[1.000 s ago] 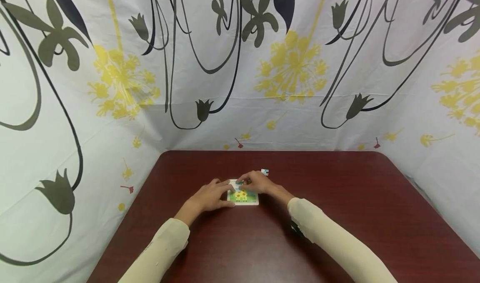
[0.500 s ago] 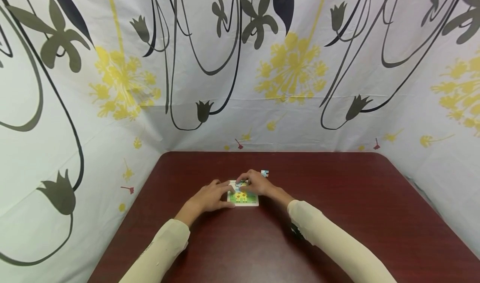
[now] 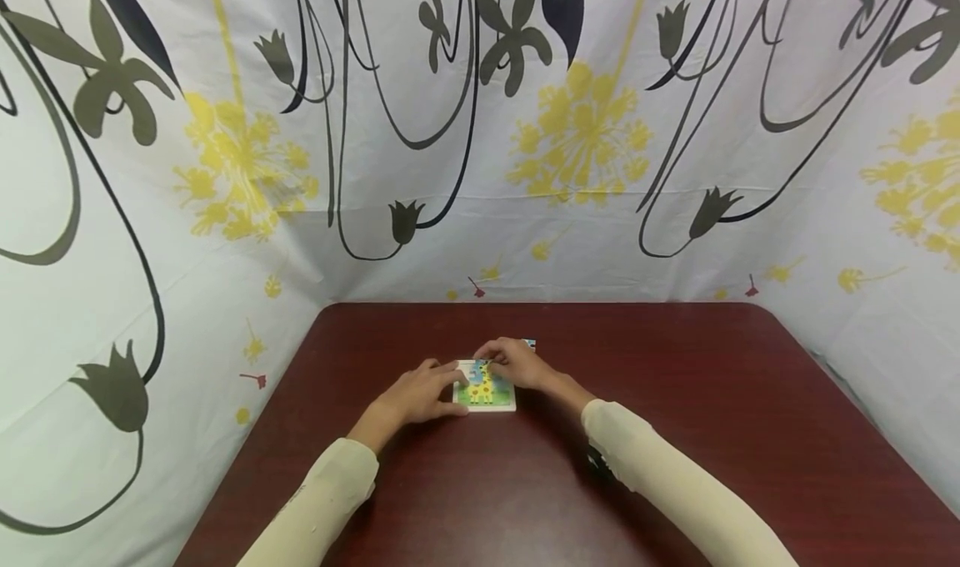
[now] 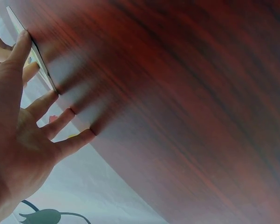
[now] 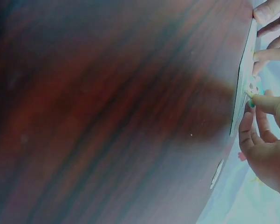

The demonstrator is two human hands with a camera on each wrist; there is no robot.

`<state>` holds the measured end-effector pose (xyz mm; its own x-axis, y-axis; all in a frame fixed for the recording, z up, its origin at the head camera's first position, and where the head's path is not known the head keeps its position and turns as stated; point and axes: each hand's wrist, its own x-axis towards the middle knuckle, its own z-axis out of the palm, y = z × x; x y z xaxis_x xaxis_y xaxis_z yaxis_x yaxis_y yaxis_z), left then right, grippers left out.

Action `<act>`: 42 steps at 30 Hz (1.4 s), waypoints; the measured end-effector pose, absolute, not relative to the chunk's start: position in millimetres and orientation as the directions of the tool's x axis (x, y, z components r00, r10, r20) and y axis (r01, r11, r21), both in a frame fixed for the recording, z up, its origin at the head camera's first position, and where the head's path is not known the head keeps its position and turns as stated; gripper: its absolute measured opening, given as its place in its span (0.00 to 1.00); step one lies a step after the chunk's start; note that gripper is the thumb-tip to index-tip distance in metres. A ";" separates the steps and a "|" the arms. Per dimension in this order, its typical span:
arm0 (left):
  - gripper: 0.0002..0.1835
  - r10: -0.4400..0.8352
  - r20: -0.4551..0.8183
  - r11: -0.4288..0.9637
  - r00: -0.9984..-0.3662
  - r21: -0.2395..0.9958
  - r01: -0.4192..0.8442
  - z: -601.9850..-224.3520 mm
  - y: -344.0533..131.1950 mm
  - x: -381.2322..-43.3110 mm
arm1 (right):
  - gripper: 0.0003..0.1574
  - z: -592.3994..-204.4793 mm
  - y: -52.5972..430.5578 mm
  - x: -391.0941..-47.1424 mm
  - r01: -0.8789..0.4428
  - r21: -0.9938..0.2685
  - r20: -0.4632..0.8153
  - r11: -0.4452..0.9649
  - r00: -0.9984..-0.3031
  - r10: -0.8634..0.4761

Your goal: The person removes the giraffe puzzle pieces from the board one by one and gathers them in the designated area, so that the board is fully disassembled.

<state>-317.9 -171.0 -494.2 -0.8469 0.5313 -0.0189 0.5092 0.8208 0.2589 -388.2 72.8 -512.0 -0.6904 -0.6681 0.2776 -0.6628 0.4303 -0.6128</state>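
A small jigsaw puzzle [image 3: 491, 398] in a white-edged tray, with a yellow giraffe on green grass and a patch of blue, lies flat on the table. My left hand [image 3: 422, 392] rests at its left side, fingers spread and fairly straight. The left thumb touches the near corner and the index fingertip lies on the picture; in the left wrist view the other fingertips [image 4: 91, 132] touch the table. My right hand [image 3: 519, 363] is over the upper right of the tray. Its thumb and fingers pinch a small puzzle piece [image 5: 251, 101], tilted up from the tray in the right wrist view.
A loose blue-and-white puzzle piece [image 3: 529, 343] lies on the table just beyond my right hand, partly hidden by it. The dark red wooden table [image 3: 480, 500] runs back to a white flower-printed cloth [image 3: 450, 267] that encloses the far edge and sides.
My right hand has shifted slightly right and away over the tray, uncovering more of the giraffe and covering more of the loose piece. The left hand stays in place.
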 end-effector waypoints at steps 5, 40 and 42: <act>0.28 0.530 -0.023 0.819 -0.848 0.275 0.504 -495.0 -172.9 -317.6 | 0.15 -508.9 74.2 -387.9 -0.648 -0.642 0.275 0.409 -0.693 -0.667; 0.26 0.539 0.009 0.807 -0.843 0.280 0.519 -496.8 -174.0 -316.4 | 0.14 -498.4 175.9 -422.5 -0.458 -0.632 0.225 0.625 -0.880 -0.418; 0.26 0.539 0.014 0.805 -0.842 0.284 0.520 -497.0 -174.1 -316.8 | 0.14 -500.0 180.7 -424.2 -0.444 -0.622 0.221 0.645 -0.890 -0.400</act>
<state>-316.8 -174.1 -497.0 -0.8419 0.5394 0.0135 0.5205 0.8052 0.2842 -424.2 180.7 -500.0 -0.8897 -0.3995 0.2210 -0.4441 0.6451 -0.6218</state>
